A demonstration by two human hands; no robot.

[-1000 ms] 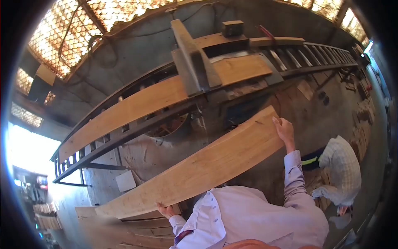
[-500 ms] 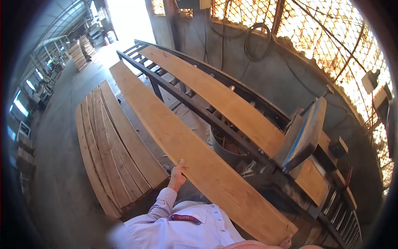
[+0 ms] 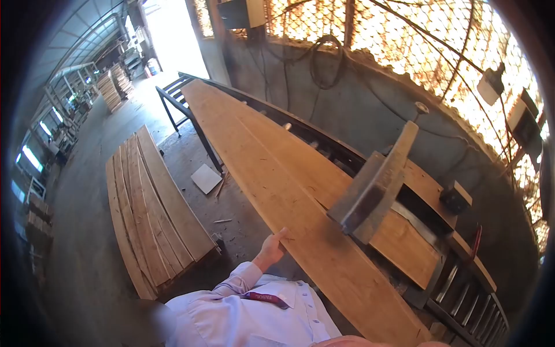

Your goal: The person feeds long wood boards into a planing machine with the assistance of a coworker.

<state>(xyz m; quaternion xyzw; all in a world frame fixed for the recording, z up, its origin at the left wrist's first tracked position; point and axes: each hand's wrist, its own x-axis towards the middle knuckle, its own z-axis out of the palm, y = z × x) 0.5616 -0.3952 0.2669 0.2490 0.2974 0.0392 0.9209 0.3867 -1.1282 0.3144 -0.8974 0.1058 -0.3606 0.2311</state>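
Observation:
My left hand (image 3: 270,250) is closed on the near long edge of a long wooden plank (image 3: 277,205), with the thumb on top and the fingers hidden beneath. The plank slants from the lower right up to the far end of the roller table. It overlaps a second plank (image 3: 315,176) lying on the rollers, which runs under a tilted guard (image 3: 376,185). At the plank's near end, by the bottom edge of the view, my right hand cannot be made out.
Several planks lie in a low stack (image 3: 156,208) on the left. The dark frame of the roller table (image 3: 202,130) runs beside the wall, and more rollers (image 3: 462,295) stand at lower right. A pale flat piece (image 3: 206,178) and scraps lie on the floor.
The held plank has moved right, from beside the roller table to over it, and now covers part of the second plank. My left hand moved right with it. My right fingers dropped from view.

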